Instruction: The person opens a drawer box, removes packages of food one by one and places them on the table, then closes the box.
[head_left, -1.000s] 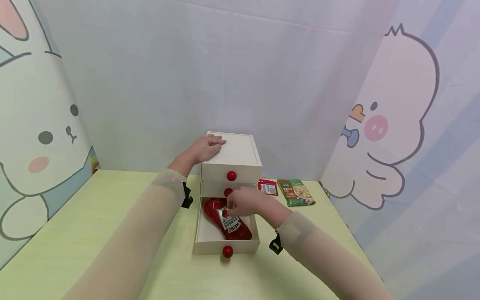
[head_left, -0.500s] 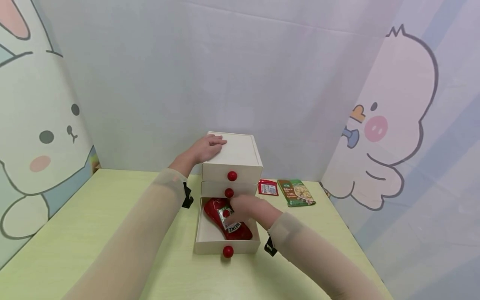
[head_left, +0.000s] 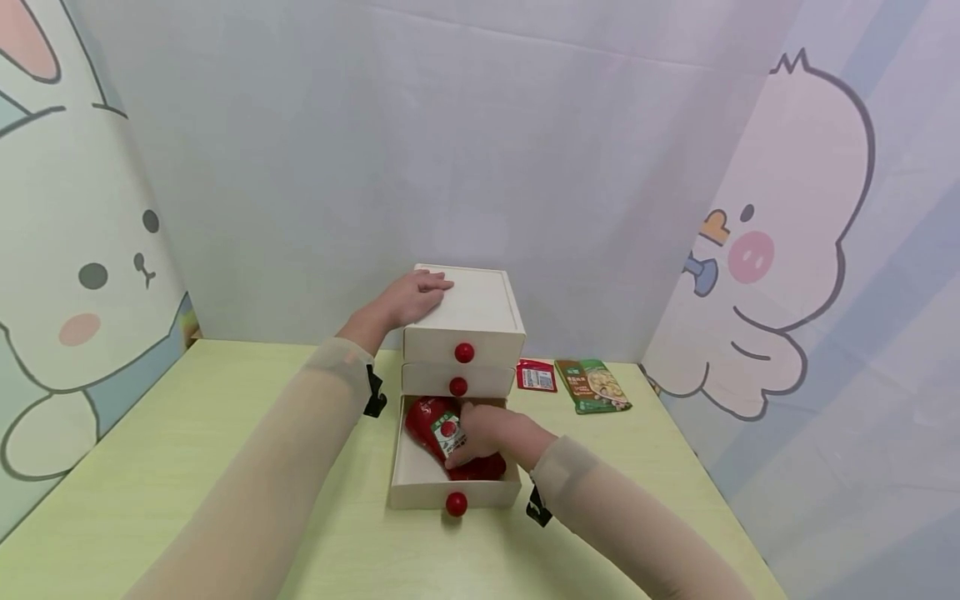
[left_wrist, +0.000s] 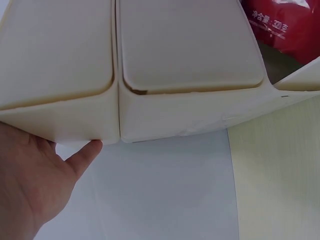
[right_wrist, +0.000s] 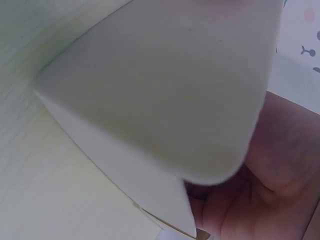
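Observation:
My left hand [head_left: 408, 298] rests flat on the top left of a small white drawer cabinet [head_left: 476, 300], and its thumb touches the cabinet's side in the left wrist view. The bottom drawer [head_left: 420, 497] is pulled out, with a red knob [head_left: 456, 503] on its front. Inside it lies a red Heinz ketchup pouch [head_left: 429, 417]. Reaching in from the right, my right hand [head_left: 498, 433] grips the pouch, thumb across its near side and fingers over its far part. In the right wrist view the drawer's wall [right_wrist: 150, 100] hides the pouch and most of the fingers.
The two upper drawers, with red knobs [head_left: 464, 352], are closed. Right of the cabinet lie a small red packet [head_left: 536, 376] and a green and brown food packet [head_left: 592, 386] on the pale table [head_left: 225, 417]. A grey curtain [head_left: 300, 167] hangs behind.
My right hand has come down into the drawer and closed on the ketchup pouch, which has bunched and shifted slightly under it. My left hand has stayed on the cabinet top.

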